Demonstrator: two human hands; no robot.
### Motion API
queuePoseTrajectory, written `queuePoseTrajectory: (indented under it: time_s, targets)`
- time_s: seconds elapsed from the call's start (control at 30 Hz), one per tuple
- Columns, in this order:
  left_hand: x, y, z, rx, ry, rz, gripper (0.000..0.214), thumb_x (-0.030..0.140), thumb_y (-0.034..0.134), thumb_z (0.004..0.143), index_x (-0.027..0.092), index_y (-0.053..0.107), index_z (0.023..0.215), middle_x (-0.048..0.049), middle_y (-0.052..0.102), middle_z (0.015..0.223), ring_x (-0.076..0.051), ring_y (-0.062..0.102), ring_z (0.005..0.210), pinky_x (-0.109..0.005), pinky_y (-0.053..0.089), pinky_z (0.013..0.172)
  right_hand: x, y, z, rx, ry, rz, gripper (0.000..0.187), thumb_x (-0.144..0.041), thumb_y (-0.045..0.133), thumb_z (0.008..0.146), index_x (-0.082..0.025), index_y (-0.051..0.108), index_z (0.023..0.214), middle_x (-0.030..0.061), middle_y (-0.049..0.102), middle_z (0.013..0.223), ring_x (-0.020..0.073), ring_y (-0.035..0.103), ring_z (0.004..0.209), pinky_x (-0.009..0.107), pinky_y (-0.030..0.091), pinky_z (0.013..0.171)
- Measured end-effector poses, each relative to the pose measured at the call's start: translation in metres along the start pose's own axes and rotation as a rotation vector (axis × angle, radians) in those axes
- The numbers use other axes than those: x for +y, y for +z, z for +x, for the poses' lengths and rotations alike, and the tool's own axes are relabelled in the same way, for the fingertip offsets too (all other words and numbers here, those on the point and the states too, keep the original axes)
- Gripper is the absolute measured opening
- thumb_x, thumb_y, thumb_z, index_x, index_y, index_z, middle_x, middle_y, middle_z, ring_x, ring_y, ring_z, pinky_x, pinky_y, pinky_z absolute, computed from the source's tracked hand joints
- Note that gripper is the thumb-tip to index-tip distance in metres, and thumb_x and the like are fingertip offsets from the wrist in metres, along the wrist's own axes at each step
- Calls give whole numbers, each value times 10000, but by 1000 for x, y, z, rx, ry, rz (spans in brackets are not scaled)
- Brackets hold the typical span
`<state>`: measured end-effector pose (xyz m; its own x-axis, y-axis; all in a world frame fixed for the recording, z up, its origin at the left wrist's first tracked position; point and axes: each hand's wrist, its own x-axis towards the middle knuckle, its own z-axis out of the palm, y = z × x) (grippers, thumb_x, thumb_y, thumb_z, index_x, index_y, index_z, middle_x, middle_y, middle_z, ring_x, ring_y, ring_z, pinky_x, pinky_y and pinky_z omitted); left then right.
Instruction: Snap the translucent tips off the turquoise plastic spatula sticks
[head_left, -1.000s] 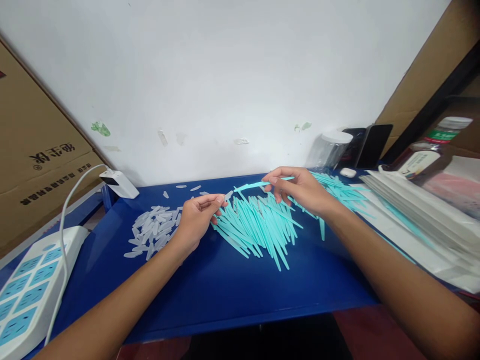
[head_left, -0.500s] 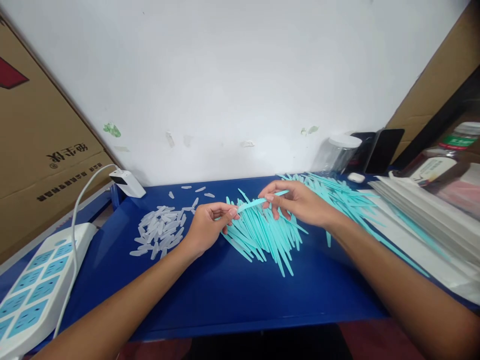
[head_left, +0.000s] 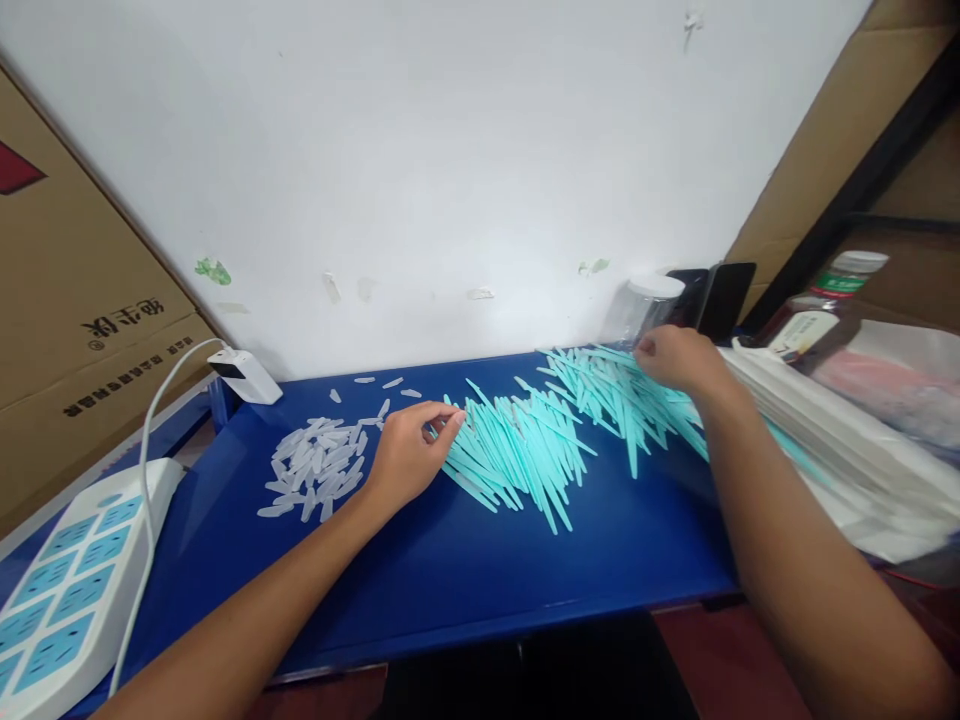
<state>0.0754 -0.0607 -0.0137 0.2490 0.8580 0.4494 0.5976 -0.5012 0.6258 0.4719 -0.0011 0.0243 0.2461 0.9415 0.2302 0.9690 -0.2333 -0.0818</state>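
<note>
My left hand (head_left: pixel 411 452) is closed in a pinch between two piles, its thumb and forefinger together at the edge of the turquoise sticks. Whether a small piece is between those fingertips I cannot make out. To its left lies a heap of small translucent, tapered plastic pieces (head_left: pixel 319 462). On its right is a middle pile of slim turquoise plastic sticks (head_left: pixel 525 445). My right hand (head_left: pixel 681 362) reaches over a second pile of turquoise sticks (head_left: pixel 619 395) at the back right, fingers curled in; what they grip, if anything, is hidden.
A blue table (head_left: pixel 450 590) meets a white wall. At left stand a power strip (head_left: pixel 82 580), a white charger (head_left: pixel 246 376) with a cable and a cardboard box (head_left: pixel 90 300). At right are a clear jar (head_left: pixel 646 308), dark phones (head_left: pixel 726 300), a bottle (head_left: pixel 821 310) and white packaging (head_left: pixel 862 470).
My right hand has left the middle pile and moved right to the back pile. The turquoise stick held between both hands is no longer seen there. My left hand stays nearly in place.
</note>
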Motion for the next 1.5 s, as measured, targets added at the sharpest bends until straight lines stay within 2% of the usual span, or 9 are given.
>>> queuePoseTrajectory:
  time_s: [0.13,0.27,0.4,0.73,0.97,1.13,1.3,1.4,1.5]
  targets:
    - [-2,-2,2,18,-14,-6,318,452,606,989,210,798,914,-53,801,886,-211,708,793,-284,497,652,-25,-4,-14,-15,-97,9,252,-316,596,973,-152,785,1011,178,786,1024,326,724,990,352,481,772]
    - [-4,-3,4,55,-15,8,311,445,615,987,199,796,927,-50,792,856,-203,698,760,-285,492,643,-77,0,-43,-207,-424,114,480,-599,548,998,-164,748,1031,152,781,1007,283,711,876,321,440,653]
    - [-7,-3,6,64,-31,12,300,436,626,982,192,792,925,-45,787,843,-197,699,756,-283,496,655,-103,15,-58,-254,-481,56,386,-472,523,1042,-138,704,977,189,760,999,298,698,850,330,388,638]
    - [-5,1,2,23,-41,18,316,460,622,982,202,796,926,-51,794,855,-208,716,770,-274,515,630,-82,3,-46,-305,-481,193,280,-304,353,1094,-146,581,1131,156,746,968,244,635,756,313,380,632]
    - [-6,1,4,21,-54,30,327,471,618,980,203,802,947,-54,797,868,-209,718,763,-273,515,625,-85,8,-54,-467,-550,281,330,-514,712,917,-187,671,901,115,726,867,263,668,775,317,425,632]
    - [-6,0,4,24,-43,34,317,460,622,978,200,800,939,-52,801,873,-203,713,744,-275,513,622,-84,1,-51,-434,-620,348,343,-496,600,1002,-184,667,875,88,715,843,223,643,744,309,422,666]
    - [-4,0,4,20,-33,33,324,465,619,981,198,798,940,-57,798,868,-210,719,762,-272,523,626,-52,-10,-26,-174,-314,109,384,-373,367,1075,-137,669,1088,173,741,1048,262,652,845,326,419,676]
    - [-4,0,3,18,-28,21,318,460,622,979,199,800,937,-56,799,863,-213,723,775,-272,529,637,-23,-5,-11,-159,-138,5,368,-344,449,1033,-78,686,1126,261,725,1119,336,674,916,357,423,678]
    - [-3,0,3,19,-22,21,312,460,625,978,206,800,930,-51,801,868,-211,722,772,-271,526,637,-6,3,-4,-179,-57,-52,288,-332,591,970,-91,738,1031,248,747,1051,354,692,930,372,451,720]
